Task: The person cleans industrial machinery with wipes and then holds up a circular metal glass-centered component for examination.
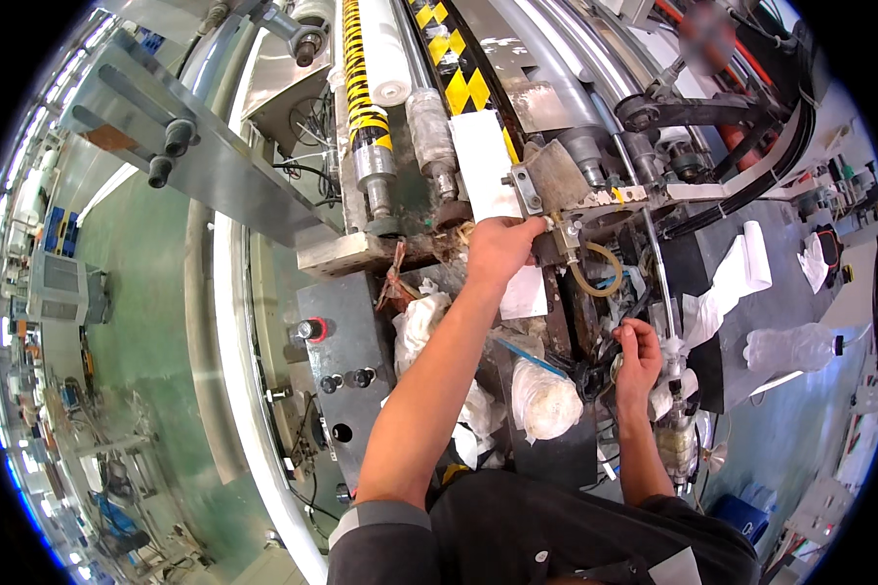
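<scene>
My left hand [500, 252] reaches forward over the machine's near edge, closed on a white paper strip [486, 161]. The strip shows beyond and below the hand; some fingertips are hidden. Its thumb lies beside a metal block [561, 239] with a brass fitting, from which a yellowish hose [605, 283] loops. Lower and to the right, my right hand [638, 359] has curled fingers, thumb against the index finger. Whatever it may pinch is too small to make out. Beside it stands an upright metal rod [658, 263] with a cylinder fitting.
Yellow-and-black striped rollers [359, 73] and a white roll [388, 58] run away ahead. Between my forearms lie a plastic-wrapped roll [548, 402] and crumpled white rags [421, 327]. A grey panel with knobs [346, 370] is left; a clear bottle [788, 348] and white cloth [737, 278] are right.
</scene>
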Demonstrator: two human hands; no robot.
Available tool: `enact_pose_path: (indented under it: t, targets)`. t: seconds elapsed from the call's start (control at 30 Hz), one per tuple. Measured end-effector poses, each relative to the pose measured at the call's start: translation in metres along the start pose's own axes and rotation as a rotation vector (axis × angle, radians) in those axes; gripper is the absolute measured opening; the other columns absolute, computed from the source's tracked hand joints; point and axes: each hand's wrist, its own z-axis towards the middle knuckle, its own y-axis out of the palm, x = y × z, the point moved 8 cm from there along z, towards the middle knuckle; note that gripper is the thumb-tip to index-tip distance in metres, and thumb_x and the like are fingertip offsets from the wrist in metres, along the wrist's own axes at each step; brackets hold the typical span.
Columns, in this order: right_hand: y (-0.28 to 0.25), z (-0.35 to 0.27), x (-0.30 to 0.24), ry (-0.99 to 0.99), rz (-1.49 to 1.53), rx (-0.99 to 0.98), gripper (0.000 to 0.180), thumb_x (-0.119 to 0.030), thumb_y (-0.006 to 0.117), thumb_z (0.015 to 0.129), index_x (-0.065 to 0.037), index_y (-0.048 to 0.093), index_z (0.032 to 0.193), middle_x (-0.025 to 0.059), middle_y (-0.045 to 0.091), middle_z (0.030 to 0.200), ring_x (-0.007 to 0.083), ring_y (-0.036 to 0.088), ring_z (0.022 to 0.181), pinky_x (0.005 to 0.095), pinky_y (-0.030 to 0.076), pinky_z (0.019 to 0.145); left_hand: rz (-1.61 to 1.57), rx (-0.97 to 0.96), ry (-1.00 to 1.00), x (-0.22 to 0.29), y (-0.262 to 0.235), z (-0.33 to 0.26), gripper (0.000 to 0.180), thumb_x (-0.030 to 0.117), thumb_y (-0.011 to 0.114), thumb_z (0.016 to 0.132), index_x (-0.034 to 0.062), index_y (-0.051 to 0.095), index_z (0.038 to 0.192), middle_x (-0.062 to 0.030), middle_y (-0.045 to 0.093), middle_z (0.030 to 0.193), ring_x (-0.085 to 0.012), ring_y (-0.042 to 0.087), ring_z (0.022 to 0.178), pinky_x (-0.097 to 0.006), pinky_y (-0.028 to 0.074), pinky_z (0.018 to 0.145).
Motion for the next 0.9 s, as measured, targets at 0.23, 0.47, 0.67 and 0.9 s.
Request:
enact_pose_path:
  t: [0.23,0.47,0.67,0.9]
  targets:
    - [-0.02,-0.03,-0.009,-0.037,0.005,0.041,0.016,-0.007,0.057,0.1,-0.002,0.061,0.116,0.0036,0.065,0.103,0.0101,0.06,0.097,0.0236,0.045,0.089,-0.026,0.089,0.202,0.015,-0.037,-0.087,0.043,0.021,0.07,0.092,-0.0092,0.062,0.121,-0.013,0.074,0.099,-0.013,0.066,0.07,-0.024,0.052,0.063]
    - [-0.045,-0.101,0.017,0.031,-0.186,-0.114,0.057,-0.018,0.066,0.093,-0.003,0.042,0.142,0.0118,0.055,0.133,0.0215,0.053,0.121,0.0354,0.042,0.101,0.375,0.291,0.139,-0.078,-0.107,-0.236,0.019,0.012,0.069,0.094,-0.0018,0.07,0.107,-0.007,0.076,0.091,-0.0055,0.065,0.079,-0.023,0.052,0.069]
    - [-0.039,-0.152,0.023,0.252,-0.24,-0.309,0.065,-0.019,0.069,0.091,0.001,0.038,0.145,0.0167,0.052,0.138,0.026,0.049,0.127,0.0394,0.038,0.109,0.813,0.406,0.476,-0.1,-0.116,-0.318,0.008,0.009,0.075,0.083,0.0043,0.071,0.089,-0.0064,0.065,0.068,-0.0169,0.061,0.055,-0.029,0.048,0.054]
    - [-0.028,-0.162,0.007,0.23,-0.272,-0.314,0.072,-0.022,0.072,0.091,0.003,0.034,0.148,0.018,0.049,0.14,0.0265,0.048,0.128,0.0394,0.036,0.11,1.021,0.406,0.71,-0.121,-0.114,-0.347,0.019,0.006,0.077,0.073,0.012,0.067,0.088,-0.0034,0.056,0.066,-0.0233,0.054,0.054,-0.036,0.041,0.049]
